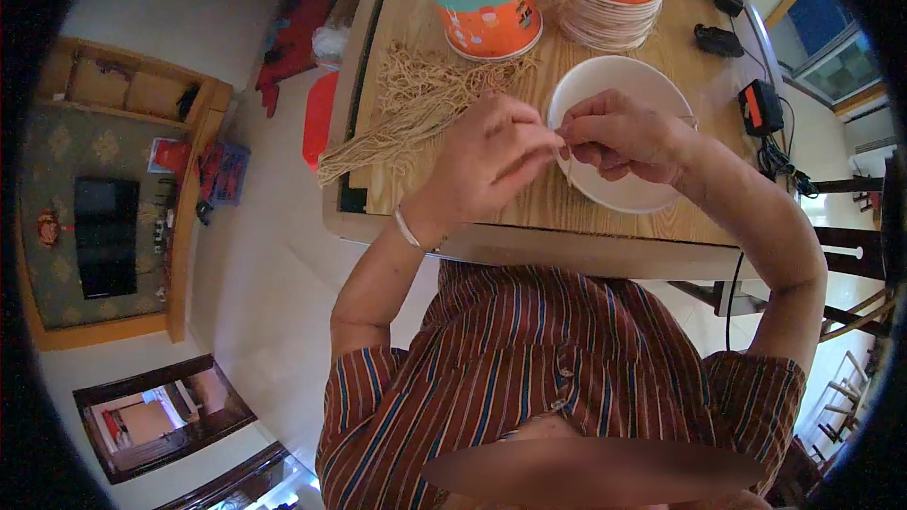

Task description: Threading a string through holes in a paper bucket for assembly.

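My left hand (496, 151) and my right hand (628, 137) meet at the left rim of a white-lined paper bucket (652, 184), with the fingertips of both pinched together. A thin piece of tan cord (568, 170) shows just below the fingertips against the rim; most of it is hidden by the fingers. Both wrists are raised, the right one passing over the bucket's opening. Beside my left hand lies a loose bundle of tan cords (406, 123), straight at the near end and tangled at the far end.
Behind the bundle an orange and teal paper bucket (487, 14) stands upside down. A stack of nested buckets (609, 9) is to its right. Black adapters (761, 109) and cables lie along the wooden table's (378, 198) right side. A red stool (320, 121) stands left.
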The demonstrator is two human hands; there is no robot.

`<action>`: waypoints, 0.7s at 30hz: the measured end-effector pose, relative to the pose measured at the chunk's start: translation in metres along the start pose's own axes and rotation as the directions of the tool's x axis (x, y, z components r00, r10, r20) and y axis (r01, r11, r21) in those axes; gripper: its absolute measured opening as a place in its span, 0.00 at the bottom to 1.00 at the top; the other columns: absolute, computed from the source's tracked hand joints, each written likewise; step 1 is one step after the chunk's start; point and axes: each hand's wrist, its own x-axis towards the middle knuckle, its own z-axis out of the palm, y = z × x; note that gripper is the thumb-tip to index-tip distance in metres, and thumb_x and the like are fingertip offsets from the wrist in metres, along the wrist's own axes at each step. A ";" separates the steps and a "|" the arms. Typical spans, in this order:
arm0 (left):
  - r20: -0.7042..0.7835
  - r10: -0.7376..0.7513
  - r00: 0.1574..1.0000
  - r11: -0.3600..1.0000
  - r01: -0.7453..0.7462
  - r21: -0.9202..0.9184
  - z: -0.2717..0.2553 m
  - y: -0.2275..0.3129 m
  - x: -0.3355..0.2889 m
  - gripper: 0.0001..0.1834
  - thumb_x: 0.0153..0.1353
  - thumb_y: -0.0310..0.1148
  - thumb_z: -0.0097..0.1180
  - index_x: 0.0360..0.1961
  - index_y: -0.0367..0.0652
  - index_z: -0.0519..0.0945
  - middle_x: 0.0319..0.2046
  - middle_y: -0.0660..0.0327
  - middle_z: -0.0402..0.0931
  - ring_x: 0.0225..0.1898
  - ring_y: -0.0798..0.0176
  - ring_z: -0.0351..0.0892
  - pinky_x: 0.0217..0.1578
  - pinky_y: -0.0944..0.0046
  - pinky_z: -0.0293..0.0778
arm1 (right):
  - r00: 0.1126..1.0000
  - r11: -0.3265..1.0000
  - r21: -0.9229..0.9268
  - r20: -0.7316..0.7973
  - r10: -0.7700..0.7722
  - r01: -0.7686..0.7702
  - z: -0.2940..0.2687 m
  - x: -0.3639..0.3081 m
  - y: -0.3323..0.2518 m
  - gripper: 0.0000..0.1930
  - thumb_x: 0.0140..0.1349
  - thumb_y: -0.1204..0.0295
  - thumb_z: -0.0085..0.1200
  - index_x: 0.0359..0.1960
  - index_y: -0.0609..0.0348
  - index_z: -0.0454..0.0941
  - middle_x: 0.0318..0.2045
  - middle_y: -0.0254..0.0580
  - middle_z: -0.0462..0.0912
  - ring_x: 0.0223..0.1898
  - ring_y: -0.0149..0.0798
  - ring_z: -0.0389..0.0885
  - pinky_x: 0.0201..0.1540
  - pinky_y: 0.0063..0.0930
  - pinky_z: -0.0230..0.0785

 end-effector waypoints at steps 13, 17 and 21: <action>-0.132 0.117 0.984 0.990 -0.105 0.096 0.026 0.013 -0.009 0.15 0.48 0.25 0.64 0.39 0.46 0.79 0.36 0.61 0.72 0.39 0.56 0.75 0.40 0.59 0.74 | 0.998 0.999 -0.004 -0.043 -0.045 0.045 0.005 -0.004 0.006 0.09 0.63 0.67 0.54 0.28 0.57 0.77 0.19 0.27 0.69 0.18 0.21 0.62 0.17 0.17 0.51; -0.184 -0.200 0.962 0.966 0.162 -0.200 0.029 0.025 -0.011 0.11 0.52 0.20 0.63 0.36 0.41 0.76 0.36 0.59 0.73 0.37 0.58 0.76 0.39 0.64 0.73 | 0.975 0.941 -0.326 -0.162 -0.149 0.090 0.011 -0.008 0.005 0.06 0.62 0.69 0.55 0.30 0.56 0.77 0.21 0.26 0.71 0.20 0.18 0.64 0.20 0.16 0.55; -0.218 -0.249 0.944 0.954 0.201 -0.223 0.033 0.026 -0.012 0.08 0.55 0.19 0.60 0.35 0.40 0.75 0.35 0.58 0.73 0.36 0.61 0.76 0.39 0.66 0.73 | 0.918 0.839 -0.480 -0.151 -0.367 0.256 0.008 -0.003 0.018 0.05 0.62 0.72 0.54 0.30 0.59 0.77 0.23 0.25 0.72 0.24 0.17 0.66 0.25 0.16 0.61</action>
